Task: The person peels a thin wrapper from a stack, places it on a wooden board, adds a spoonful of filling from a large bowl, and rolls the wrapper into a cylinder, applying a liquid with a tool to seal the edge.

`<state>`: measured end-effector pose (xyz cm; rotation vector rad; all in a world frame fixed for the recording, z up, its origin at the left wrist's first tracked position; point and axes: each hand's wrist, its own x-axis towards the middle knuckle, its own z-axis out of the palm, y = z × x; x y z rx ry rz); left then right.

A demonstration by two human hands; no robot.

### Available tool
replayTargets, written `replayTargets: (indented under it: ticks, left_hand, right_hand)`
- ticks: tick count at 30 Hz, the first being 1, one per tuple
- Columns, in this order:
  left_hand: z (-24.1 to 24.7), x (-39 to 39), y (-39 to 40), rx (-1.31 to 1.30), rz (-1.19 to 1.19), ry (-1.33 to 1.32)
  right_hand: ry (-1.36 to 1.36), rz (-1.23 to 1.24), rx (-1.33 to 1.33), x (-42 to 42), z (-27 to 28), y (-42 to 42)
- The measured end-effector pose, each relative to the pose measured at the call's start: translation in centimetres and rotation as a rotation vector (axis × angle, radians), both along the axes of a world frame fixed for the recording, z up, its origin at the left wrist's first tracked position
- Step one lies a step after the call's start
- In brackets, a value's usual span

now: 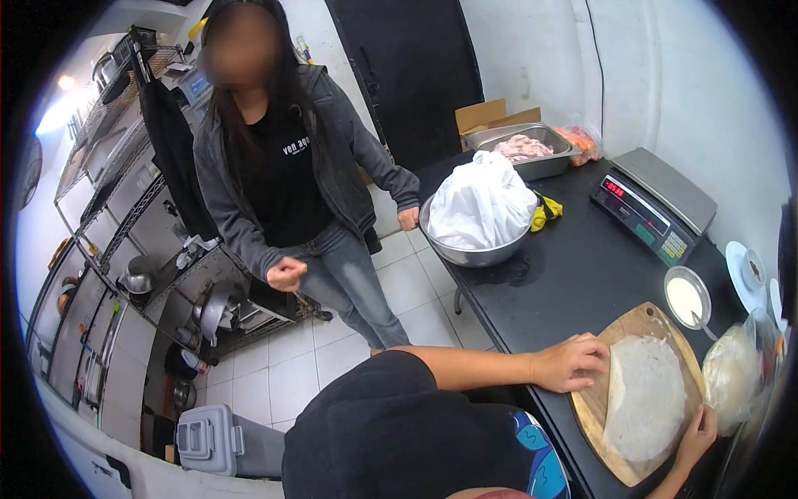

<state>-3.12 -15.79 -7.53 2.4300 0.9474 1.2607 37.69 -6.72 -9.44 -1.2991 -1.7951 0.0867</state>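
On a wooden cutting board lies a thin, pale, round wrapper sheet, whose near edge looks turned over. My left hand rests at the board's left side, fingers curled beside the sheet's upper edge; whether they pinch it cannot be made out. At the opposite rim is my right hand, its fingertips close together by the board's edge. What they grip, if anything, is unclear. Just beyond the board stands a bowl of white liquid with a spoon in it. A clear plastic bag of pale contents sits beside it.
A digital scale occupies the black table. Farther left are a metal bowl holding a white plastic bag and a metal pan of raw meat. Another person touches that bowl's rim. White dishes stand near the wall.
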Motion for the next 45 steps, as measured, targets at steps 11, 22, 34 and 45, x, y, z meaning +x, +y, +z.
replayTargets:
  ticks: [11, 22, 34, 45]
  left_hand:
    - [0.2, 0.2, 0.2, -0.018, 0.002, -0.007]
    - [-0.6, 0.0, 0.2, 0.024, 0.094, -0.011]
    - [-0.1, -5.1, -3.4, 0.125, 0.419, 0.027]
    - [-1.5, -8.0, -4.6, 0.028, 0.619, 0.088]
  right_hand:
    - [-0.006, 0.027, -0.017, 0.6, -0.2, 0.2]
    - [0.006, -0.007, -0.064, 0.8, -0.4, 0.5]
    - [0.02, 0.033, -0.041, 1.7, -1.5, 1.4]
    - [0.002, 0.019, -0.026, 1.6, -1.1, 1.1]
